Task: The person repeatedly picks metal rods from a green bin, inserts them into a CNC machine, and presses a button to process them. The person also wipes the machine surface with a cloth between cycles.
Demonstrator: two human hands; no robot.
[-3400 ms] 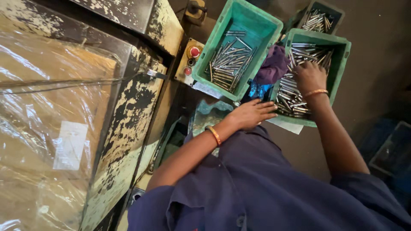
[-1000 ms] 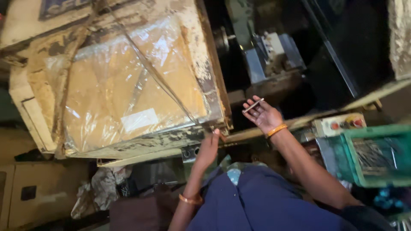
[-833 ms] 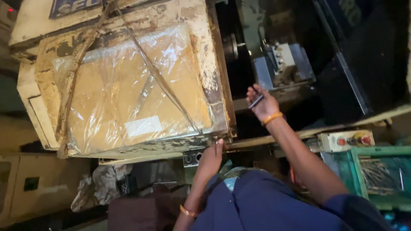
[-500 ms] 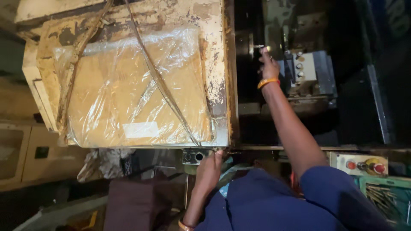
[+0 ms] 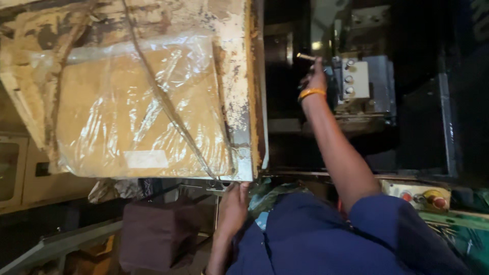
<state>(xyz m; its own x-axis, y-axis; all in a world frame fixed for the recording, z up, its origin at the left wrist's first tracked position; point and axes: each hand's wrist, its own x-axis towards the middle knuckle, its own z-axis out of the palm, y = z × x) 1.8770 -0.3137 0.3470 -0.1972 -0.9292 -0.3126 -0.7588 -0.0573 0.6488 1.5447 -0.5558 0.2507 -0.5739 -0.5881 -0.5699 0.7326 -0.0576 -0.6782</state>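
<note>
My right hand (image 5: 317, 77) reaches deep into the dark machine opening and holds a short metal rod (image 5: 306, 57) by one end, close to the grey tool block (image 5: 355, 79) and the round chuck (image 5: 279, 50). An orange bangle sits on that wrist. My left hand (image 5: 233, 206) grips the lower edge of the machine's worn cream sliding door (image 5: 239, 102), just under its corner. A plastic-wrapped brown panel (image 5: 137, 107) covers the door's face.
A control box with red and yellow buttons (image 5: 418, 195) sits at the lower right, beside the edge of a green bin (image 5: 461, 229). A dark cloth-covered seat (image 5: 158, 231) and a metal rail (image 5: 61, 244) lie at the lower left.
My right hand has carried the rod up from near the door's edge and into the machine opening. The left hand has stayed on the door's lower edge. The view has swung away from the green bins.
</note>
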